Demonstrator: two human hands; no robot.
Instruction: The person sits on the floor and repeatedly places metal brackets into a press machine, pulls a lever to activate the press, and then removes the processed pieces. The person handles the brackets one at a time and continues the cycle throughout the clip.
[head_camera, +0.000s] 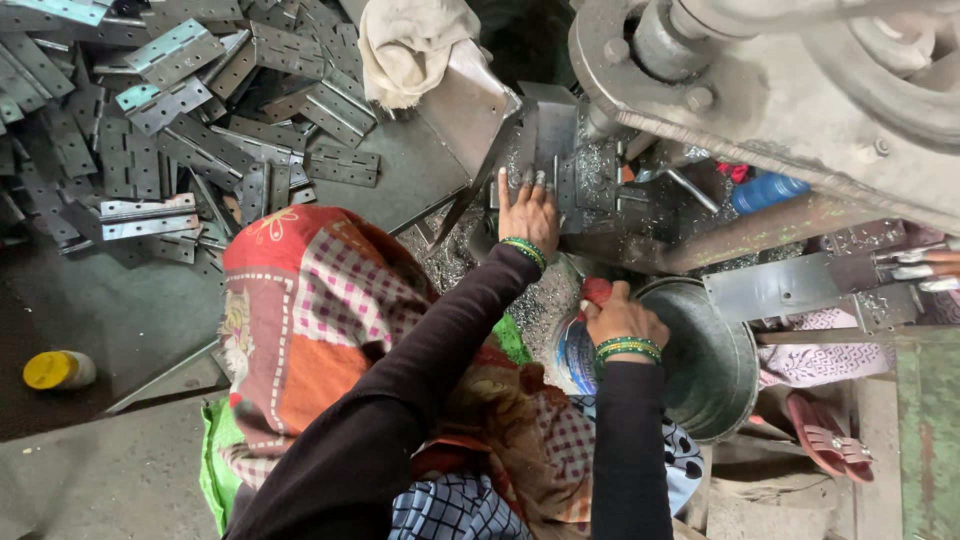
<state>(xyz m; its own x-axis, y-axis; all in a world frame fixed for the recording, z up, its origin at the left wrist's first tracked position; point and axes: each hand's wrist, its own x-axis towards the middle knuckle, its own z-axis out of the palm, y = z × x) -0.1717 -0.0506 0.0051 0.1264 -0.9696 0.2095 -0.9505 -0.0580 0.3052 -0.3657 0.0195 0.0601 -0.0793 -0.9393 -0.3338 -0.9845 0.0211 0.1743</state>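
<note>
My left hand (527, 212) reaches forward to the bed of a press machine (790, 100), fingers straight and lying flat on a grey hinge plate (545, 150) among metal shavings. My right hand (622, 318) is curled over a red object (597, 291) at the near rim of a round metal bucket (715, 375); a blue and white round thing (575, 352) sits just below that hand. Both wrists wear green bangles and dark sleeves. A patterned red and checked cloth (310, 310) covers my lap.
A big heap of grey metal hinges (170, 110) lies at the upper left. A white rag (410, 40) hangs over a metal chute. Another person's fingers (925, 265) hold a long hinge plate (780, 288) at right. A yellow-capped jar (58, 370), blue bottle (765, 190) and pink sandal (825, 440) are nearby.
</note>
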